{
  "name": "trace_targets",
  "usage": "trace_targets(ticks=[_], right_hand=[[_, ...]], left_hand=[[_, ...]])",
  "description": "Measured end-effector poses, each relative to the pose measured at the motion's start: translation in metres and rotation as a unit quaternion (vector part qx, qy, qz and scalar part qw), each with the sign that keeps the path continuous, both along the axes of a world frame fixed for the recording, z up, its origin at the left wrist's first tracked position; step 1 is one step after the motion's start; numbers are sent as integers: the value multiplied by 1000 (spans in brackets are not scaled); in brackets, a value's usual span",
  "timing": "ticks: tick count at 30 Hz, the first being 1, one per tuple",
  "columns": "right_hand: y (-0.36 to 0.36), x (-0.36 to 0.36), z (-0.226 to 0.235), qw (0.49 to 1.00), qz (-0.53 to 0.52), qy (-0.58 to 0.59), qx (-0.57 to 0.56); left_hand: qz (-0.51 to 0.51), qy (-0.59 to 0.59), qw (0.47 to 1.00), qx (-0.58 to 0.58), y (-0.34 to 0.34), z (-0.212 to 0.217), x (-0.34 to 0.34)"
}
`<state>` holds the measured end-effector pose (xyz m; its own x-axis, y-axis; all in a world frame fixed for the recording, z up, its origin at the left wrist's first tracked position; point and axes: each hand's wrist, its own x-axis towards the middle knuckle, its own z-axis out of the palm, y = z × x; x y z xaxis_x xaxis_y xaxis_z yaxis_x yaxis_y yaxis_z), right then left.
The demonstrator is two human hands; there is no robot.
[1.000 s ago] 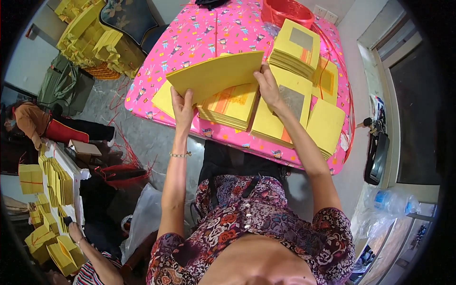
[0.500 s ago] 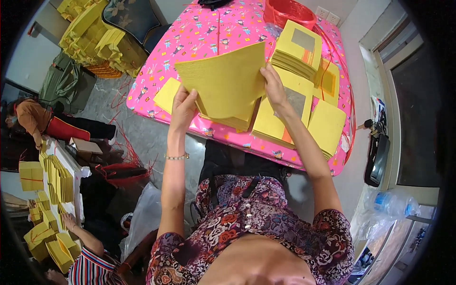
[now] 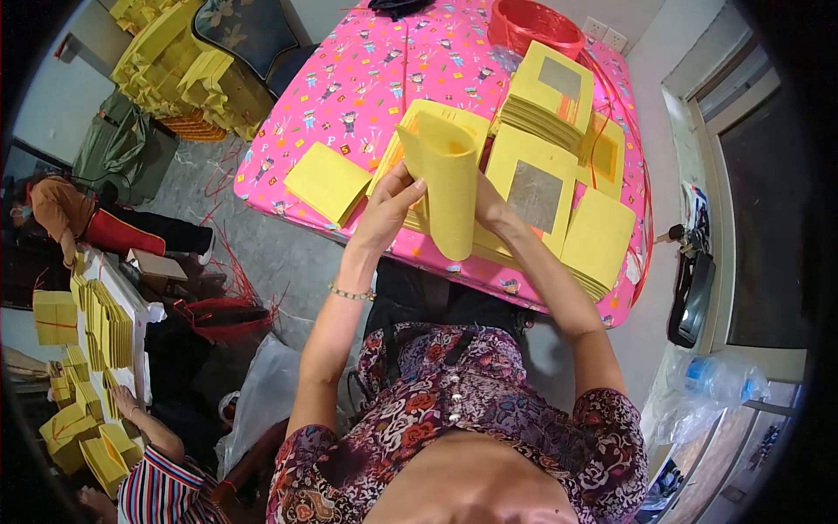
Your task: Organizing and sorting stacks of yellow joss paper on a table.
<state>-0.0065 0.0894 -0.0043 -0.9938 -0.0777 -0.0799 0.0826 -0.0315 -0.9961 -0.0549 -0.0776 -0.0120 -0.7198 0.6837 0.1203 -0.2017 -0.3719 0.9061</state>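
Note:
A thin stack of yellow paper sheets point(image 3: 451, 196) is bent into a standing curl above the near part of the table. My left hand point(image 3: 388, 208) grips its left side, thumb toward me. At the right side my right hand point(image 3: 491, 210) holds the paper, its fingers mostly hidden behind the curl. Beneath lies a pile of yellow paper point(image 3: 467, 115), partly covered by the curled sheets. Left of my left hand is a small yellow folded stack point(image 3: 327, 182). Near my right wrist sits a yellow bundle with a grey square point(image 3: 534, 194) on top.
More yellow stacks point(image 3: 602, 236) and a red basket point(image 3: 539, 31) occupy the right side of the pink table cover point(image 3: 305, 105). Red straps hang along its right edge. At left, two people work beside a white table point(image 3: 140, 327) with yellow bundles. A plastic bottle point(image 3: 720, 377) lies at far right.
The sheets, spread wide before, are now curled up between my hands. My hands have moved closer together and lower, uncovering the small stack at left and part of the pile beneath.

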Motion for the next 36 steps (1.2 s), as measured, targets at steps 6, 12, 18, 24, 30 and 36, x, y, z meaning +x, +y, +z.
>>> trace_targets(ticks=[6,12,18,24,30,36], right_hand=[[16,9,0,985,-56,104,-123],[10,15,14,962,-100,190,170],[13,11,-6,966,-89,169,175],[18,6,3,985,-88,135,68],[27,9,5,999,-46,13,-11],[28,13,-1,995,-41,-17,-95]], left_hand=[[126,-2,992,10,1,4,1],[203,135,970,1,12,-15,-9],[212,169,962,-10,15,-39,-10],[216,176,960,-28,9,-15,-17],[90,29,991,-95,0,5,-27],[50,-77,994,-54,4,7,-20]])
